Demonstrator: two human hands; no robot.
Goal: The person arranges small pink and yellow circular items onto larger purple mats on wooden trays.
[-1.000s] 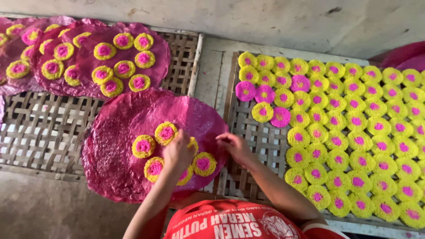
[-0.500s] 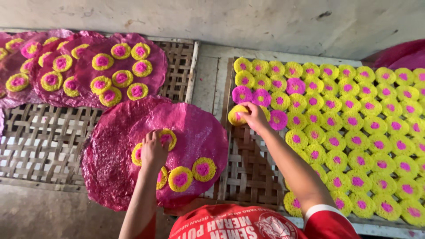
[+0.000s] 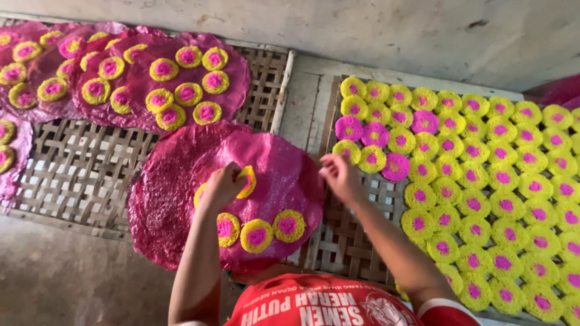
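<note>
A large round pink sheet [image 3: 275,160] lies on a woven bamboo rack [image 3: 78,175]. My left hand [image 3: 220,188] rests on it and pinches a small yellow disc with a pink centre [image 3: 247,181], lifted on edge. Three similar discs [image 3: 256,235] lie flat in a row on the sheet's near part. My right hand [image 3: 339,176] hovers at the sheet's right edge with loose fingers and nothing visible in them. Just beyond it starts a second rack [image 3: 338,241] packed with several rows of yellow-and-pink discs [image 3: 483,181].
More pink sheets topped with discs [image 3: 181,78] overlap at the back left. A few all-pink discs [image 3: 374,134] sit among the yellow ones. A concrete wall [image 3: 362,30] runs behind, and grey floor [image 3: 72,278] lies at the near left.
My right hand has drawn back from the rack of discs toward the pink sheet's edge, and no disc shows in it now. My left hand has tilted a disc up on the sheet.
</note>
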